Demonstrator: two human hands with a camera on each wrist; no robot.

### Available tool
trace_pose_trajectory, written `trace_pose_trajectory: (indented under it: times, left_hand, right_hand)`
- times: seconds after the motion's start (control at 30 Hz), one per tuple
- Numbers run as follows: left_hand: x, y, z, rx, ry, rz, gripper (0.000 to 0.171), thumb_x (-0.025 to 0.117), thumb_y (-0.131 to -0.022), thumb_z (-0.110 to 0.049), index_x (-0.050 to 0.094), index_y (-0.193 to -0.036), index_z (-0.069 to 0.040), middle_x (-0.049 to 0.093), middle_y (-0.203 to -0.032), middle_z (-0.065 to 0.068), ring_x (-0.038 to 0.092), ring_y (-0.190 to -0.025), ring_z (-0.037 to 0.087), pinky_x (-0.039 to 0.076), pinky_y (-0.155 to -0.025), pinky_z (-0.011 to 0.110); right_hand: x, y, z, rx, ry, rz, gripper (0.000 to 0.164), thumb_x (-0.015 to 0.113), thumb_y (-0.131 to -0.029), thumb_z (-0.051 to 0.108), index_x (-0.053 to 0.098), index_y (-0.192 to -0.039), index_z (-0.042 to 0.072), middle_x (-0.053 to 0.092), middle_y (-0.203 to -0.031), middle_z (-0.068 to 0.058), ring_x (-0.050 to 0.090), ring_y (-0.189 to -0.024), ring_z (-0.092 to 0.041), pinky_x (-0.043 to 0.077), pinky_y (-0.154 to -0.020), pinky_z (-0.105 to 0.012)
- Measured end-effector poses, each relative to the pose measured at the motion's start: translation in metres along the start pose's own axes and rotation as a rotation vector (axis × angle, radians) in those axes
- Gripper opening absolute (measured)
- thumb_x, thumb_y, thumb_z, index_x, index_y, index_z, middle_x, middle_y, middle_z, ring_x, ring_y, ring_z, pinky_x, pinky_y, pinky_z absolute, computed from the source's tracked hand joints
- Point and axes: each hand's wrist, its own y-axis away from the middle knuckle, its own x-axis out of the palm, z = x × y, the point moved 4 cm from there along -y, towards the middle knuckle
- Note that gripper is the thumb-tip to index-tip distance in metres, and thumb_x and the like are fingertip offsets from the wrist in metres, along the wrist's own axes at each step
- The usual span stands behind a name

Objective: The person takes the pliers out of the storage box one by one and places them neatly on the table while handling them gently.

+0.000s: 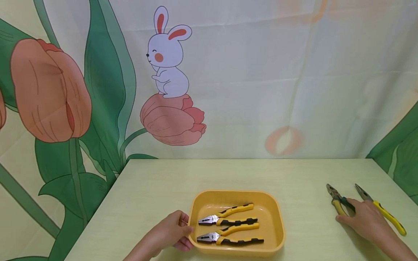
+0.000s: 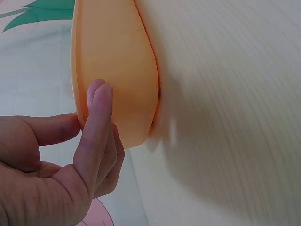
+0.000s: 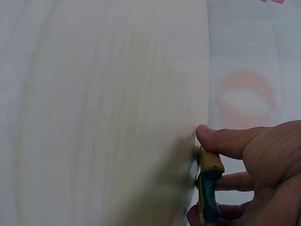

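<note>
My left hand point(image 1: 168, 231) pinches the left side of a yellow plastic tray point(image 1: 281, 232). In the left wrist view its thumb touches the rim and its fingers lie along the outer wall. Two pairs of combination pliers with yellow-and-black handles, the far pair point(image 1: 213, 219) and the near pair point(image 1: 212, 237), lie in the tray, heads leftward. My right hand point(image 1: 367, 217) holds worn pliers point(image 1: 338, 208) by their yellow-and-green handles, thumb on one handle and fingers at the other. Right of that hand lie long-nosed pliers point(image 1: 388, 215) with yellow handles, partly hidden by it.
The pale table point(image 1: 303, 177) carries the tray at the front middle and the loose pliers at the right. Behind its back edge hangs a cloth point(image 1: 235, 90) printed with a rabbit and tulips.
</note>
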Motion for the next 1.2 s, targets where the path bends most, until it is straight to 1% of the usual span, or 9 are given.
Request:
trace_pose_trajectory:
  times: [0.2,0.4,0.67,0.87,1.0,1.2]
  left_hand:
    - [0.0001,0.0003,-0.001,-0.009,-0.005,0.004,0.02,0.061,-0.101,0.002,0.046,-0.115,0.006,0.062,-0.094,0.018,0.071,-0.066,0.021,0.064,-0.062,0.033]
    - [0.0002,0.0002,-0.0002,-0.015,-0.012,-0.009,0.02,0.061,-0.101,0.002,0.046,-0.115,0.006,0.062,-0.094,0.018,0.071,-0.066,0.022,0.064,-0.062,0.033]
    - [0.0005,0.001,0.0011,0.007,-0.001,-0.01,0.02,0.061,-0.101,0.002,0.046,-0.114,0.006,0.062,-0.094,0.019,0.071,-0.066,0.022,0.064,-0.062,0.033]
    - [0.0006,0.001,0.0003,-0.005,-0.005,-0.013,0.02,0.061,-0.101,0.002,0.046,-0.115,0.006,0.062,-0.094,0.019,0.071,-0.066,0.022,0.064,-0.062,0.033]
    - [0.0005,0.0006,-0.0005,-0.015,-0.012,-0.022,0.02,0.061,-0.101,0.002,0.046,-0.114,0.005,0.062,-0.094,0.018,0.07,-0.066,0.022,0.064,-0.062,0.033]
    - [0.0004,0.0012,-0.0012,-0.011,-0.012,-0.018,0.021,0.061,-0.101,0.002,0.046,-0.115,0.006,0.062,-0.094,0.018,0.07,-0.065,0.022,0.064,-0.062,0.033]
  right_hand:
    - [-0.0009,0.0011,0.0006,0.004,-0.009,-0.007,0.09,0.086,-0.082,0.044,0.049,-0.128,-0.024,0.054,-0.116,-0.047,0.049,-0.107,-0.059,0.048,-0.087,-0.068]
    - [-0.0009,0.0028,0.0003,0.013,-0.024,0.003,0.092,0.086,-0.082,0.046,0.048,-0.13,-0.023,0.051,-0.118,-0.048,0.048,-0.108,-0.06,0.049,-0.086,-0.068]
    - [-0.0007,0.0041,-0.0007,0.031,-0.055,0.009,0.095,0.087,-0.08,0.047,0.047,-0.131,-0.022,0.049,-0.117,-0.049,0.049,-0.107,-0.059,0.05,-0.083,-0.067]
    - [0.0007,0.0029,-0.0028,0.028,-0.065,0.009,0.096,0.087,-0.079,0.049,0.047,-0.131,-0.022,0.05,-0.117,-0.048,0.049,-0.106,-0.058,0.05,-0.082,-0.066]
    - [0.0014,0.0014,-0.0046,0.029,-0.067,0.008,0.099,0.086,-0.079,0.052,0.047,-0.132,-0.022,0.049,-0.117,-0.048,0.049,-0.107,-0.058,0.05,-0.082,-0.067]
    - [0.0021,0.0003,-0.0053,0.025,-0.045,-0.003,0.099,0.085,-0.079,0.054,0.048,-0.131,-0.022,0.05,-0.117,-0.048,0.049,-0.107,-0.059,0.05,-0.083,-0.067]
